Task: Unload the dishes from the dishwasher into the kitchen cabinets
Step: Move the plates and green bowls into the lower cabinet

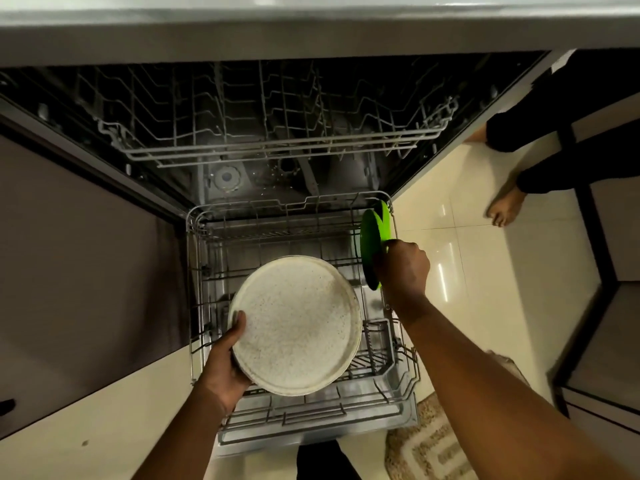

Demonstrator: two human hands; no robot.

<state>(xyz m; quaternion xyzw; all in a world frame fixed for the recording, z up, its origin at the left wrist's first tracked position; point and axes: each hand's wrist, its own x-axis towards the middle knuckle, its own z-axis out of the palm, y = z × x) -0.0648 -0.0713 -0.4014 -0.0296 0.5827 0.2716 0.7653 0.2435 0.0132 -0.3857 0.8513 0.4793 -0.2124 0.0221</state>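
Observation:
A large speckled white plate (294, 323) hovers flat over the pulled-out lower rack (194, 271) of the dishwasher. My left hand (225, 362) grips its near left rim, thumb on top. At the rack's right side a green plate (370, 244) stands on edge, and my right hand (403, 268) grips its edge. A second green plate (385, 216) stands just behind it. The upper rack (277, 147) looks bare of dishes.
The worktop edge (311, 26) runs across the top. Another person's bare feet (505, 209) stand on the tiled floor to the right. A patterned mat (433, 448) lies at the lower right, dark cabinet fronts (76, 258) to the left.

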